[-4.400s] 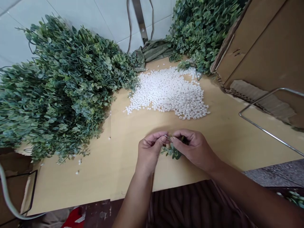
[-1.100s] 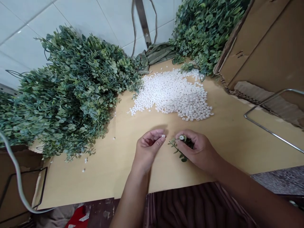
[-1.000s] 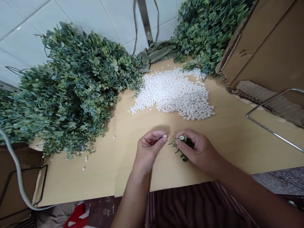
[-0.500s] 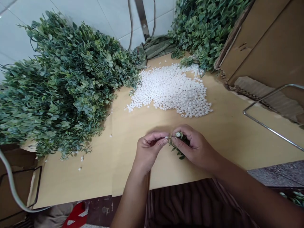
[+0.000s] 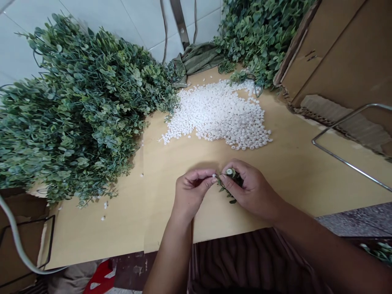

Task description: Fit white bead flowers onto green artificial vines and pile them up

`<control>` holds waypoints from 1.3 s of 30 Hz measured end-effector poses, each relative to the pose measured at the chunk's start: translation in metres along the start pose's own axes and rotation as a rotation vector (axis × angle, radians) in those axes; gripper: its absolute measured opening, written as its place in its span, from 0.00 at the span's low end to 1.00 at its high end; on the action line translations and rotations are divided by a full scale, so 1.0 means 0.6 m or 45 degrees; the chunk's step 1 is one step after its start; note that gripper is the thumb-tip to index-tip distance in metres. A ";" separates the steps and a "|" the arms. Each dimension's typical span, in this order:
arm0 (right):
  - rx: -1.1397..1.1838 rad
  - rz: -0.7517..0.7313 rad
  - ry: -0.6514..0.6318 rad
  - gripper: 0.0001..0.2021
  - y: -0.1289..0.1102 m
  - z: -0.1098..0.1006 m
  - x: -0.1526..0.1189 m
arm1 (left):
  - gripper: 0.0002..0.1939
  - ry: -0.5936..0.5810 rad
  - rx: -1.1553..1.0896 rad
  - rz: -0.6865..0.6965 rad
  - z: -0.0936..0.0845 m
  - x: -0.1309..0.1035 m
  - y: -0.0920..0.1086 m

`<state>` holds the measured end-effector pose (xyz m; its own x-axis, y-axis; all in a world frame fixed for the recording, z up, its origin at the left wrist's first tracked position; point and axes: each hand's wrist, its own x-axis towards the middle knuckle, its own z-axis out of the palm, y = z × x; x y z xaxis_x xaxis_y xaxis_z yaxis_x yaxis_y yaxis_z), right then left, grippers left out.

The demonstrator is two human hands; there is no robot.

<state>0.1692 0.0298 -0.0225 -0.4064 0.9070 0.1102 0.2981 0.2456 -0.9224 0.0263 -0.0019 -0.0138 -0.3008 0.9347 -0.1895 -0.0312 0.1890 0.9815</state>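
Above the near part of the table, my right hand (image 5: pixel 249 185) is closed on a small artificial green sprig (image 5: pixel 230 192). Its leaves hang below the fingers, and a round white end (image 5: pixel 229 171) shows at its top. My left hand (image 5: pixel 192 190) pinches a tiny white bead-like piece (image 5: pixel 214 175) between thumb and forefinger, right against the sprig's side. Both hands' fingertips almost meet. Beyond them lies a spread-out heap of small white plastic pieces (image 5: pixel 214 114).
A big pile of artificial greenery (image 5: pixel 82 110) covers the table's left side; more greenery (image 5: pixel 260 36) stands at the back right. On the right are a cardboard box (image 5: pixel 343 57) and a bent metal rod (image 5: pixel 352 163). A dark green cloth (image 5: pixel 200 57) lies by the tiled wall.
The left fingertips have come slightly closer to the sprig, and the white piece between them shows more plainly. The whole view has shifted a little. Both hands keep their holds.
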 end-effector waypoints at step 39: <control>0.056 0.054 0.037 0.06 0.003 0.007 -0.002 | 0.08 -0.118 0.005 -0.052 0.005 0.006 -0.002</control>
<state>0.1668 0.0278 -0.0259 -0.3690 0.9259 0.0806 0.2761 0.1920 -0.9417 0.0280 0.0020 -0.0157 -0.2100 0.9499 -0.2316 -0.0379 0.2288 0.9727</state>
